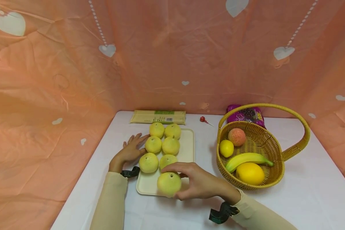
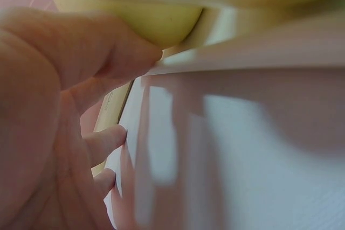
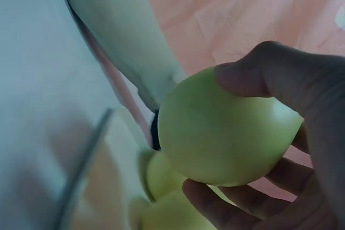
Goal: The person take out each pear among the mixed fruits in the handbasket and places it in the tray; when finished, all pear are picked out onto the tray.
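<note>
My right hand (image 1: 197, 181) grips a round yellow-green fruit (image 1: 169, 184) between thumb and fingers. In the head view this fruit appears over the near end of a cream tray (image 1: 187, 153). In the right wrist view, the thumb lies on one side of the held fruit (image 3: 223, 133) and the fingers on the other. Several similar fruits (image 1: 153, 145) stand in two columns on the tray. At the tray's left edge rests my left hand (image 1: 131, 150), fingers spread. Its thumb (image 2: 124, 52) is by the rim, close under a fruit (image 2: 156, 22); whether they touch I cannot tell.
A wicker basket (image 1: 278, 172) with a tall handle stands on the right, holding a peach-like fruit (image 1: 237, 137), a lemon (image 1: 226, 148), a banana (image 1: 247, 158) and a yellow oval fruit (image 1: 250, 174). Behind are a flat packet (image 1: 158, 117), a red lollipop (image 1: 203, 119) and a purple bag (image 1: 248, 115).
</note>
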Tool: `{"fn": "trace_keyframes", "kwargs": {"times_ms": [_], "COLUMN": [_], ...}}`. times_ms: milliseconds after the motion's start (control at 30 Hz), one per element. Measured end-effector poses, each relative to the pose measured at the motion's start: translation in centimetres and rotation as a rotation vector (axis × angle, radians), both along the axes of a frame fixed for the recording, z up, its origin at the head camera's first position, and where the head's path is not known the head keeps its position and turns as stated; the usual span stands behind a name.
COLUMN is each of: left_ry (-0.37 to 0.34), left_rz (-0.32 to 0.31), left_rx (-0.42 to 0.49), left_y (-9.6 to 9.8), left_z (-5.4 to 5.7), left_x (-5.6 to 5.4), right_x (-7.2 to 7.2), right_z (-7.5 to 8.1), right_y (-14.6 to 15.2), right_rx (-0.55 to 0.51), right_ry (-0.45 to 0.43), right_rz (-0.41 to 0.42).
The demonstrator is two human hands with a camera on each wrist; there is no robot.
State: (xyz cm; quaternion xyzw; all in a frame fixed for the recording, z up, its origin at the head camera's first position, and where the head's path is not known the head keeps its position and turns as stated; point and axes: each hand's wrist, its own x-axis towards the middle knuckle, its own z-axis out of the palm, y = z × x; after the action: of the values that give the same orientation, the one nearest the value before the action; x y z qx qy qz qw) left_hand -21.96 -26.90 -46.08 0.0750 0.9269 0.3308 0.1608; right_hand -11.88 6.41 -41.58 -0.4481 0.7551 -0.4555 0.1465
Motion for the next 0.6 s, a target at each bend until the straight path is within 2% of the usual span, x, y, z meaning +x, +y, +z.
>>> {"fn": "trace_keyframes", "kwargs": {"times_ms": [233,600], "left_ry": [-0.001,-0.004], "left_rz": [-0.001,-0.001], "left_rx": [-0.004,0.007], "left_y": [0.0,0.0], "left_z": [0.1,0.0], "left_x": [0.0,0.0], "right_x": [0.1,-0.1], "right_z": [-1.4,-3.2], "right_y": [-2.2,-4.4], "right_rx": [0.007,0.018], "right_ry": [-0.039,0.211], "right_rz": [0.003,0.033]}}
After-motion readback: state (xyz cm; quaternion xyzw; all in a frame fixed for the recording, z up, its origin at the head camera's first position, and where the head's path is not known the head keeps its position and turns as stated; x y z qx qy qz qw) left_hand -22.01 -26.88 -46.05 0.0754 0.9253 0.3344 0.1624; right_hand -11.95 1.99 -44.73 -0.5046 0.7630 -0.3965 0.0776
